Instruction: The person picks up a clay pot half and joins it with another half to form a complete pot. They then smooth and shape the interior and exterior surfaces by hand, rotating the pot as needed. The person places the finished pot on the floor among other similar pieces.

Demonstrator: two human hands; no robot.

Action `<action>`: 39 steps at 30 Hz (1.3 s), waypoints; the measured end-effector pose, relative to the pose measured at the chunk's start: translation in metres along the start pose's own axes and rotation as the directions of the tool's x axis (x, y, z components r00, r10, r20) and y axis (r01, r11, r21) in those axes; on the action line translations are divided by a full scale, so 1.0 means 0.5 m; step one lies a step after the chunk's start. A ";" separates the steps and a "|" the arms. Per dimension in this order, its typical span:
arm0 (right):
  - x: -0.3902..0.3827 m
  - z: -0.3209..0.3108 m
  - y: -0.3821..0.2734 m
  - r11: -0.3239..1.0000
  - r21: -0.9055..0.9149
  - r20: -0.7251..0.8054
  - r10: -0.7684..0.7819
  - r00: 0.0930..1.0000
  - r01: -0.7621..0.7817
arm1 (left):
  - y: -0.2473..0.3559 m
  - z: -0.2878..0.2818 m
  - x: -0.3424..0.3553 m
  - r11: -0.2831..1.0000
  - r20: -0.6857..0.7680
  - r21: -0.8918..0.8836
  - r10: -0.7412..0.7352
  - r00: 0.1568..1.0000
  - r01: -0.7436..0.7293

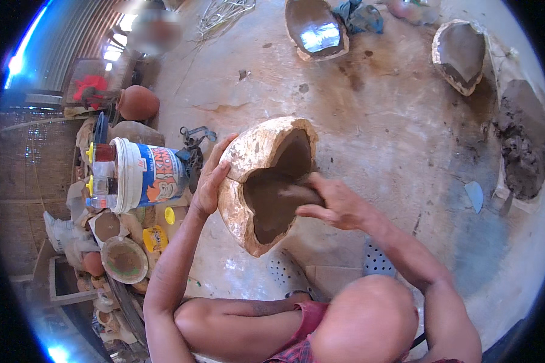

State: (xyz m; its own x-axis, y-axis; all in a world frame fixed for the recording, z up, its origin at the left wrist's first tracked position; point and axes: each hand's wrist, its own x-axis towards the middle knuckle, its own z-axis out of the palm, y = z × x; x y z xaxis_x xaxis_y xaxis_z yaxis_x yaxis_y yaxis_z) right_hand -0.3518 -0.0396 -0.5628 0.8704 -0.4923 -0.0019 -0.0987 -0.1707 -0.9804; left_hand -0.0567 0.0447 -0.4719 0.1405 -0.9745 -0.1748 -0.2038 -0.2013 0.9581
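A cream, rough-edged mould (236, 206) with two lobes is tilted up, its hollow lined with smooth brown clay. My left hand (215, 175) grips its left rim, thumb on the outside. My right hand (336, 206) reaches into the lower hollow from the right; its fingertips are dark and smeared by motion against the clay, so I cannot make out whether they hold anything. My bent knee (363, 320) is close below, and perforated sandals (378, 254) show behind it.
Two similar clay-lined moulds (457, 54) (315, 30) lie on the floor ahead. A dark clay heap (521, 157) is at right, near a pale blue shard (473, 196). At left are a white bucket (148, 175), a terracotta pot (138, 103), a bowl (124, 260) and clutter.
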 end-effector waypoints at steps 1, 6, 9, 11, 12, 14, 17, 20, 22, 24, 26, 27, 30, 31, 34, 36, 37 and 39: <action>0.023 0.018 0.000 0.992 0.092 -0.013 -0.087 0.996 0.088 | 0.000 0.000 0.000 1.000 0.001 0.019 -0.001 1.000 0.001; 0.100 0.068 0.064 0.981 0.167 0.011 -0.106 0.994 0.103 | -0.001 0.009 -0.004 0.997 -0.086 -0.022 -0.082 0.993 0.080; 0.127 0.100 0.091 0.937 0.314 0.045 -0.177 0.983 0.154 | 0.001 0.017 -0.005 0.994 -0.104 -0.067 -0.098 0.990 0.091; 0.140 0.127 0.093 0.914 0.322 -0.008 -0.256 0.967 0.245 | 0.003 0.020 -0.004 0.994 -0.113 -0.030 -0.106 0.988 0.103; 0.150 0.137 0.092 0.902 0.320 -0.037 -0.295 0.955 0.290 | 0.005 0.022 -0.004 0.993 -0.118 -0.047 -0.114 0.986 0.109; 0.169 0.152 0.085 0.899 0.311 -0.104 -0.290 0.951 0.309 | 0.010 0.026 -0.004 0.992 -0.140 -0.032 -0.122 0.983 0.119; 0.197 0.150 0.079 0.870 0.379 -0.086 -0.307 0.948 0.316 | 0.016 0.030 -0.005 0.991 -0.169 -0.005 -0.132 0.977 0.133; 0.202 0.149 0.070 0.895 0.370 -0.090 -0.233 0.968 0.250 | 0.015 0.030 -0.006 0.987 -0.210 0.009 -0.153 0.965 0.159; 0.201 0.156 0.065 0.904 0.389 -0.107 -0.147 0.983 0.178 | 0.012 0.027 -0.009 0.984 -0.219 -0.022 -0.175 0.960 0.175; 0.205 0.165 0.066 0.885 0.447 -0.140 -0.078 0.987 0.133 | 0.004 0.021 -0.014 0.988 -0.222 0.000 -0.148 0.964 0.152; 0.222 0.172 0.072 0.918 0.397 -0.102 0.033 0.994 0.010 | -0.008 0.008 -0.023 0.988 -0.236 0.010 -0.149 0.960 0.156; 0.230 0.175 0.073 0.928 0.370 -0.095 0.075 0.993 -0.035 | -0.013 0.000 -0.030 0.987 -0.242 0.010 -0.152 0.958 0.159; 0.243 0.179 0.069 0.938 0.262 -0.106 0.263 0.959 -0.228 | -0.029 -0.029 -0.055 0.985 -0.306 0.008 -0.162 0.938 0.173; 0.243 0.178 0.067 0.941 0.227 -0.121 0.285 0.951 -0.253 | -0.036 -0.037 -0.062 0.987 -0.322 -0.001 -0.154 0.934 0.162; 0.233 0.175 0.059 0.943 0.170 -0.112 0.308 0.945 -0.288 | -0.046 -0.059 -0.077 0.993 -0.328 0.032 -0.097 0.940 0.113; 0.220 0.176 0.065 0.940 0.215 -0.041 0.280 0.959 -0.265 | -0.047 -0.062 -0.079 0.990 -0.365 0.081 -0.082 0.927 0.119; 0.218 0.177 0.070 0.941 0.210 -0.033 0.279 0.960 -0.266 | -0.048 -0.059 -0.078 0.991 -0.362 0.075 -0.078 0.929 0.113; 0.217 0.181 0.085 0.949 0.253 -0.071 0.213 0.974 -0.189 | -0.053 -0.052 -0.061 0.999 -0.271 0.008 -0.048 0.961 0.052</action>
State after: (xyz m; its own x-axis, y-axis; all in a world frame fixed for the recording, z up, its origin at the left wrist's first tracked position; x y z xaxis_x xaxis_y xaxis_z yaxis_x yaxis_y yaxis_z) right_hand -0.2178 -0.0228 -0.6225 0.7928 -0.5769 -0.1966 -0.1359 0.1471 -0.9797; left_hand -0.0305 0.0826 -0.4860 0.4076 -0.9004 -0.1523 -0.2036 -0.2522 0.9460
